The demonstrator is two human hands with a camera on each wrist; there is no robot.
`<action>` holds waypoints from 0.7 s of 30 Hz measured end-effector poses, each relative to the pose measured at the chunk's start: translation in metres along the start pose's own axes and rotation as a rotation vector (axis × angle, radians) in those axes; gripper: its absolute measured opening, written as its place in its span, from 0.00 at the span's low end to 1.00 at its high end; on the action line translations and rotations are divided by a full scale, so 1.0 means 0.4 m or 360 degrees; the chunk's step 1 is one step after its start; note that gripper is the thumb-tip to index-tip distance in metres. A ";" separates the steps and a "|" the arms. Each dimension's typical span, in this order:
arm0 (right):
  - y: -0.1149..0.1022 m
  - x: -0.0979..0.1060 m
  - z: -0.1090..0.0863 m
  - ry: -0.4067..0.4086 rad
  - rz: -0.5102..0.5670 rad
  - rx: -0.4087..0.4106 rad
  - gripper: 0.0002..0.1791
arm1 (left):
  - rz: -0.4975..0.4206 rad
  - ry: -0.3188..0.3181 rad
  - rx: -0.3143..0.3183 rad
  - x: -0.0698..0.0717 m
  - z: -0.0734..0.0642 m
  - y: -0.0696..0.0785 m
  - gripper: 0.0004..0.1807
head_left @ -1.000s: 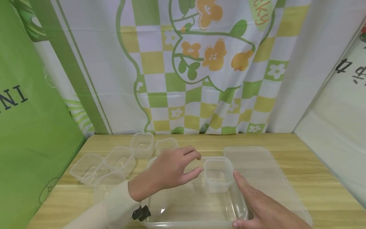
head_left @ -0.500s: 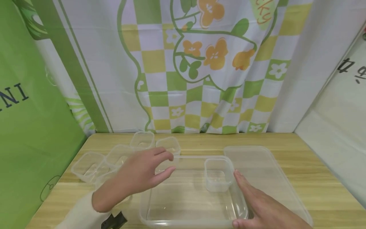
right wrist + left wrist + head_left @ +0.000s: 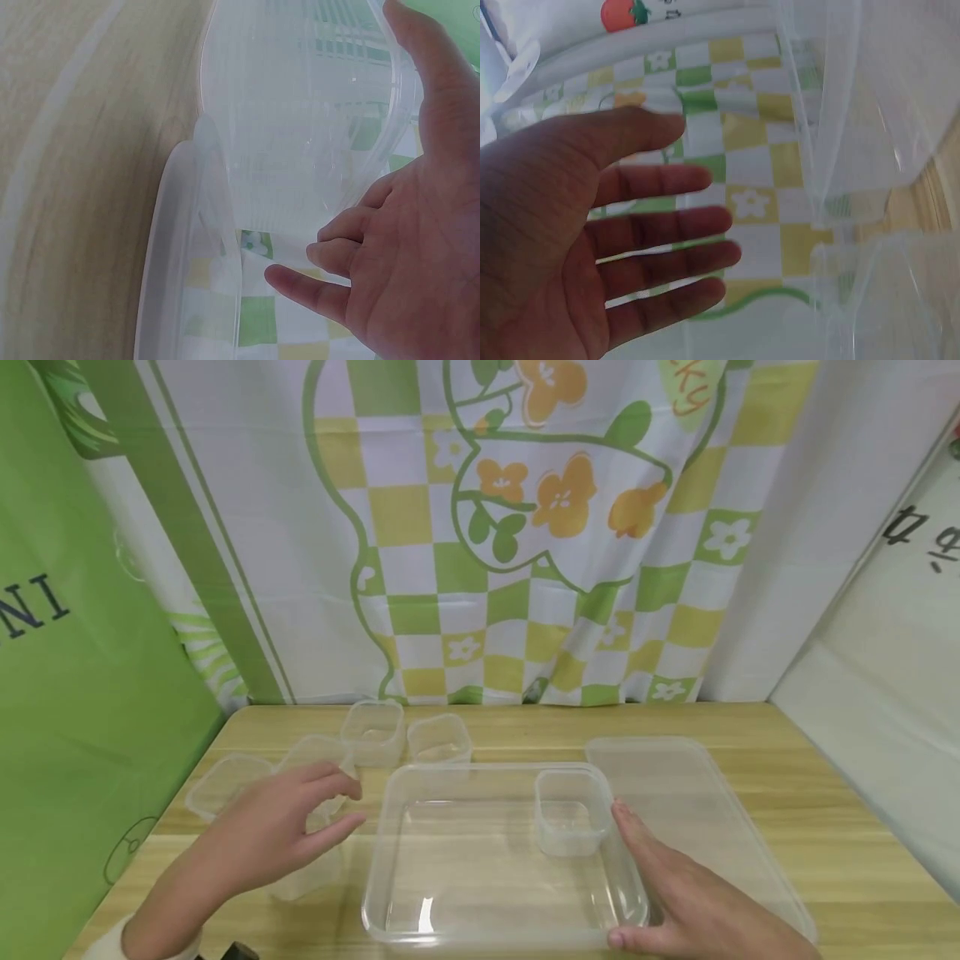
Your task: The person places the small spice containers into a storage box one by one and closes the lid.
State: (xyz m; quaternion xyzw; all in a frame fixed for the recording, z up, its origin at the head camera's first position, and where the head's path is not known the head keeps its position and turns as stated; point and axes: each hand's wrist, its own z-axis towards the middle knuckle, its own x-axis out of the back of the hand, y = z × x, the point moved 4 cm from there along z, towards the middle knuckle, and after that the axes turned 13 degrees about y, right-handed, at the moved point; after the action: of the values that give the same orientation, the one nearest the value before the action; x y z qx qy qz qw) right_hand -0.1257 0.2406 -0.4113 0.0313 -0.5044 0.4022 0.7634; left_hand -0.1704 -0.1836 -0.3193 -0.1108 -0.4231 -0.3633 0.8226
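Note:
My left hand [image 3: 277, 818] hovers over the small clear plastic containers at the left, thumb and fingers spread apart and holding nothing. In the left wrist view, the left hand [image 3: 630, 232] has its palm and separated fingers in sight, beside container walls [image 3: 862, 97]. A large clear rectangular container [image 3: 397, 934] stands mid-table. Inside its far right corner sits one small open container [image 3: 570, 843]. Along the large container's right side lies my right hand [image 3: 693, 893], fingertips at the far part of the wall and thumb near the front corner.
Small open containers stand at the left: one far back [image 3: 372, 743], another beside it [image 3: 442, 745], others partly hidden by the left hand, including a nearer one [image 3: 307, 877]. A flat translucent lid [image 3: 697, 810] lies right of the large container. A patterned curtain [image 3: 517, 568] hangs behind the table.
My left hand has moved left, from over the large container to above the small containers. The right hand and the small container inside the large one have stayed in place.

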 end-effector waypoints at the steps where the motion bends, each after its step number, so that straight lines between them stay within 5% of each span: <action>1: 0.000 0.000 0.000 0.0001 -0.0003 0.0006 0.68 | -0.0011 -0.0017 0.0007 0.005 -0.010 -0.008 0.08; 11: -0.005 0.005 0.003 -0.0054 0.0010 -0.0123 0.68 | -0.0013 -0.0029 0.0069 0.029 -0.084 -0.071 0.12; 21: -0.007 0.005 -0.001 -0.0054 0.0004 -0.0120 0.67 | -0.0014 -0.0161 0.0089 0.039 -0.148 -0.110 0.19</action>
State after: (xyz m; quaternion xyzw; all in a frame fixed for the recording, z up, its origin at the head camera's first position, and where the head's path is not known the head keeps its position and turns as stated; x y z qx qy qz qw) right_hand -0.1235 0.2400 -0.4091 0.0087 -0.5321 0.3833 0.7549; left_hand -0.1584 -0.2517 -0.3491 -0.1040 -0.4747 -0.3489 0.8013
